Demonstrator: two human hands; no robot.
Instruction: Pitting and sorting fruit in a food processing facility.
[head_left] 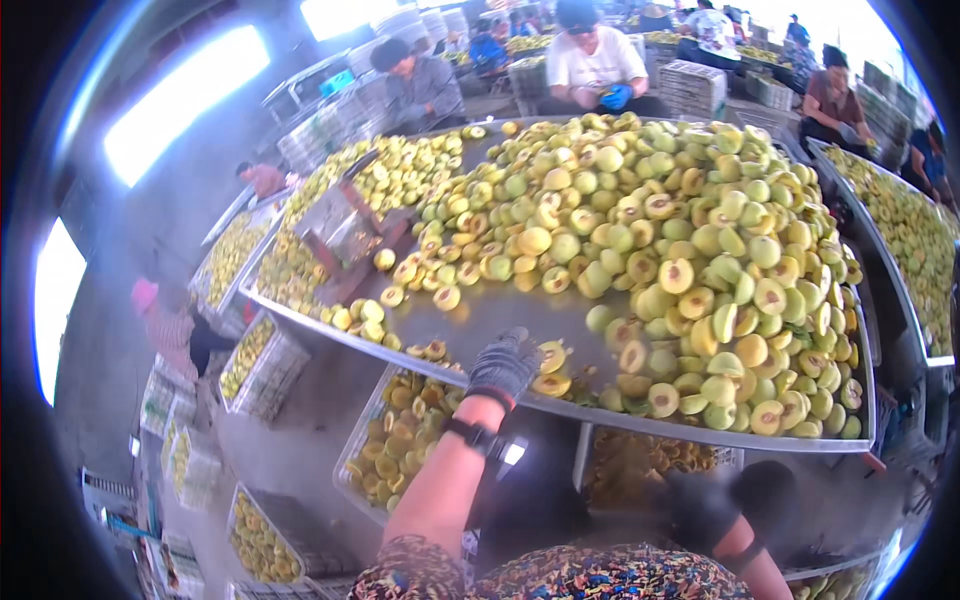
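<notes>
My left hand (503, 366), in a grey knit glove, reaches over the near edge of a metal-topped table (480, 315). Its fingers stretch forward on the bare metal, with nothing visible in them. Just right of the fingertips lie two halved peaches (551, 370), cut faces showing. A big heap of yellow-green peaches (640, 230), many cut in half, covers the table's middle and right. Below the table edge, at lower right, my right hand (702, 508) in a dark glove is smeared by motion; its fingers cannot be made out. Near it is a crate of brownish pieces (640, 465).
A crate of peach halves (400, 440) stands under the table's left side. A rusty metal frame (350, 240) sits on the table among the fruit. Several people work across the table, including one in a white shirt (597, 65). More filled crates (262, 370) stand at left.
</notes>
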